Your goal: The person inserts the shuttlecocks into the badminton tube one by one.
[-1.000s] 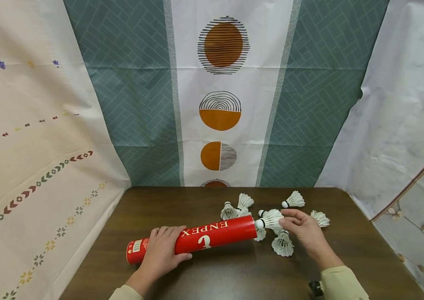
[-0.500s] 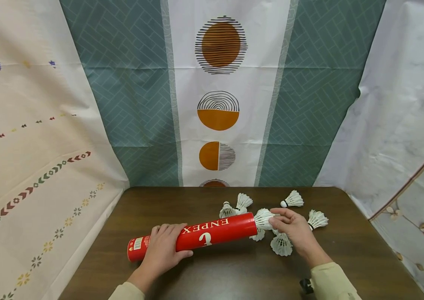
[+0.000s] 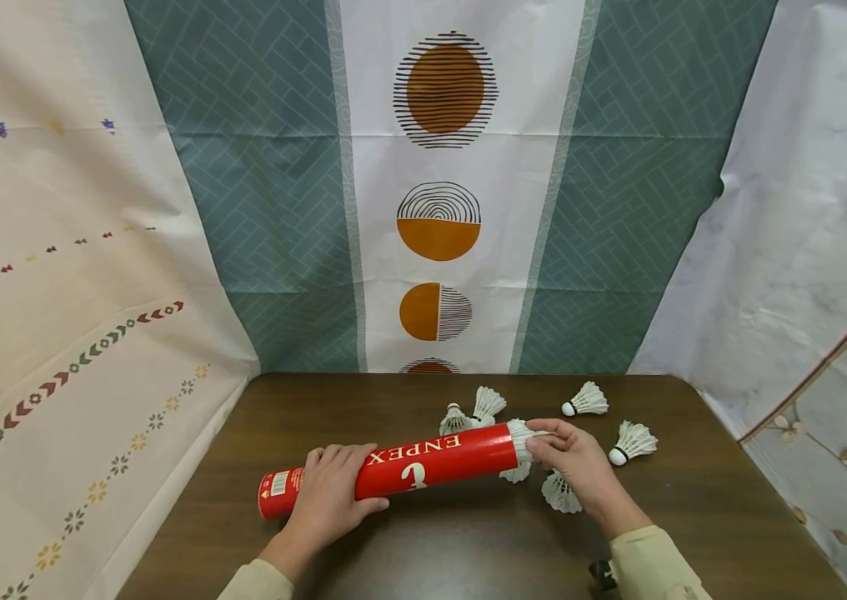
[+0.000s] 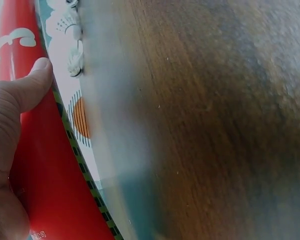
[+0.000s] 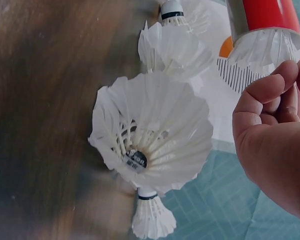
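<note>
My left hand (image 3: 329, 500) grips a red shuttlecock tube (image 3: 438, 465) lettered ENPEX near its closed left end, tilting it so its right mouth is raised. In the left wrist view the thumb (image 4: 36, 86) lies along the red tube (image 4: 55, 175). A white feather shuttlecock (image 3: 519, 439) sits mostly inside the mouth, with only its skirt edge sticking out. My right hand (image 3: 577, 467) pinches that edge between thumb and fingertips. The right wrist view shows the shuttlecock's skirt (image 5: 262, 47) fanning from the rim; its cork is hidden in the tube.
Several loose shuttlecocks lie on the brown table (image 3: 423, 550). One (image 3: 562, 492) lies below the right hand, another (image 3: 517, 472) under the tube's mouth. Two (image 3: 586, 400) (image 3: 633, 442) rest to the right, others (image 3: 488, 402) behind the tube. Patterned cloth (image 3: 438, 167) hangs behind.
My right hand has moved left, pushing the shuttlecock cork first from the mouth into the tube until only its skirt edge shows. The left hand keeps its grip on the tube.
</note>
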A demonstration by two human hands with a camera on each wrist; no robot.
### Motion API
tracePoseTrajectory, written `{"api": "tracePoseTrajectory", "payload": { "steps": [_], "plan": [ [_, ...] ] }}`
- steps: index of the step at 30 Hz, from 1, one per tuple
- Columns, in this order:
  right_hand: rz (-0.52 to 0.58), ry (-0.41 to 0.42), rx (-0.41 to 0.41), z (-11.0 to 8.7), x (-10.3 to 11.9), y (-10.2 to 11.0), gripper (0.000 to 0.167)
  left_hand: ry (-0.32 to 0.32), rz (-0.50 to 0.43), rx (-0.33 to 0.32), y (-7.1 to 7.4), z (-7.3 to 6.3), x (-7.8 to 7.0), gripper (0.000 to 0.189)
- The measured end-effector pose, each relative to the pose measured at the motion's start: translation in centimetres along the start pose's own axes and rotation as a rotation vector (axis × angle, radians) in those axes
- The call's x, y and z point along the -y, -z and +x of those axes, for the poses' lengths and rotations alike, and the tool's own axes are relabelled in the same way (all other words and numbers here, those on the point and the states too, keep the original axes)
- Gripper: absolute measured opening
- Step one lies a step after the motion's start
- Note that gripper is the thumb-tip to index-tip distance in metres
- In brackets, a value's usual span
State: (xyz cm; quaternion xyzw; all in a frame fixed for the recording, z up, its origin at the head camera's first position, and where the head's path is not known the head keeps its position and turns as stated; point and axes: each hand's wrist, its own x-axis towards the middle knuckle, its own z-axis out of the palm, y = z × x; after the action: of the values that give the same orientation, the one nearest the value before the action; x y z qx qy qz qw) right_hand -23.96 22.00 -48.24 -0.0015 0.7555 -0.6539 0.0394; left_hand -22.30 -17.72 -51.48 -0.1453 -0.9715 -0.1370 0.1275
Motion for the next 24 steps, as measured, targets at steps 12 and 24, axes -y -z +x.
{"api": "tracePoseTrajectory", "payload": {
  "steps": [12,24],
  "plan": [
    [0.056,0.005,0.048,-0.2,-0.1,-0.8,0.05,0.0,0.0,-0.012,0.0,0.0,-0.2,0.09],
    [0.051,0.0,0.063,-0.6,-0.3,-1.4,0.053,-0.002,-0.01,-0.024,-0.2,-0.1,-0.2,0.089]
  ]
}}
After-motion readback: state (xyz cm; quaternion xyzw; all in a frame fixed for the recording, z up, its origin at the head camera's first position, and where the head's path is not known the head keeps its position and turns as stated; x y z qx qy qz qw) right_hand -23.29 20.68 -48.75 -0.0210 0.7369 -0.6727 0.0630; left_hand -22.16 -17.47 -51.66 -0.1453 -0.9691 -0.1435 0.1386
